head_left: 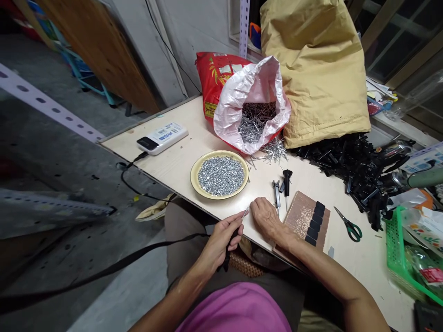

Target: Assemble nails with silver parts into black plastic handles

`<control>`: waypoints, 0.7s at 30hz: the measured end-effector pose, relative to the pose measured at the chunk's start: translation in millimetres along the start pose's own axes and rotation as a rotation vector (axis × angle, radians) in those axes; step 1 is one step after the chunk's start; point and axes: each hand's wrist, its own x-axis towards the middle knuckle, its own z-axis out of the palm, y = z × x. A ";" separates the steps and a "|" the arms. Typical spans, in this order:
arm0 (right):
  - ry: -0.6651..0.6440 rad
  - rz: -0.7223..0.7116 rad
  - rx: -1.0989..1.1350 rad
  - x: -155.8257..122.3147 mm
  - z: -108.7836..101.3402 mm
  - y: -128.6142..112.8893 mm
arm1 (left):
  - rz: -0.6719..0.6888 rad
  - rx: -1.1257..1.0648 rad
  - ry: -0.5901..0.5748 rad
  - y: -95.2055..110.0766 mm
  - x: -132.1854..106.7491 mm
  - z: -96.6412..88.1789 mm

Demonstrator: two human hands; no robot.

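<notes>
Pin [245,213], thin metal, pinched in left hand [225,234] at table [195,131] edge, near right hand [265,216]. Right fingers curled down; from my remote view I can't tell if they hold anything. I judge the pin light, stiff, slick, hardly fragile; best taken mid-shank, thumb against fingertip.

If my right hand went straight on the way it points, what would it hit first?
Most likely the yellow bowl, ahead of your right hand, though depth is hard to judge.
</notes>
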 end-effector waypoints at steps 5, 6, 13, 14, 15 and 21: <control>0.045 0.059 0.089 0.1 1.5 -1.0 | -0.004 0.006 -0.028 2.2 0.2 2.8; 0.071 0.101 0.179 -0.4 0.5 0.9 | -0.009 0.012 -0.032 2.6 0.1 3.5; 0.321 0.619 1.288 -11.4 -14.2 8.7 | -0.023 0.057 -0.094 1.2 0.0 12.8; 0.348 0.653 1.363 -13.5 -16.1 7.1 | -0.023 0.063 -0.108 0.5 0.0 14.8; 0.381 0.670 1.406 -15.5 -17.6 5.1 | -0.021 0.068 -0.120 -0.1 0.1 16.9; 0.505 0.688 1.435 -22.6 -22.2 -3.5 | -0.019 0.093 -0.155 -2.8 -0.9 25.5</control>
